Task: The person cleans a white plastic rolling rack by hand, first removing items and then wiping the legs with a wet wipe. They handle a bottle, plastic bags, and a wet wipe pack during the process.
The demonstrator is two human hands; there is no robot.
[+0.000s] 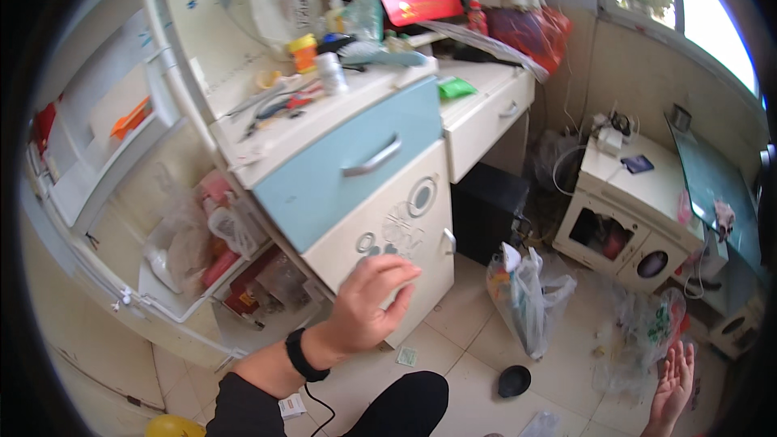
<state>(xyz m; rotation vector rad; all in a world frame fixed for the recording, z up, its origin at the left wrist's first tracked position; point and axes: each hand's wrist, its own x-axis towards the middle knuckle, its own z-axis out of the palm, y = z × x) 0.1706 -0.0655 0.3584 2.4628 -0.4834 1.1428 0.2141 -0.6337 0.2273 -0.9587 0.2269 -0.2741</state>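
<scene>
My left hand (pixel 370 306), with a black band at the wrist, is raised before the white cabinet door (pixel 394 224) printed with grey circles. Its fingers curve towards the thumb with a gap between, and nothing shows in them. At the lower right my right hand (pixel 672 379) is held palm up, fingers extended, holding nothing. Crumpled clear plastic bags (pixel 655 321) lie on the floor near it. Above the cabinet door is a blue drawer front (pixel 358 164) with a metal handle (pixel 373 158), closed. A black round bowl-like object (pixel 514 381) sits on the tiled floor between my hands.
Bottles, a hairbrush (pixel 382 56) and pliers-like tools crowd the cabinet top. A filled plastic bag (pixel 528 297) stands on the floor beside a black box (pixel 488 209). At right, a white low cabinet (pixel 643 194) carries a phone (pixel 637 164). Open shelves with bags stand at left.
</scene>
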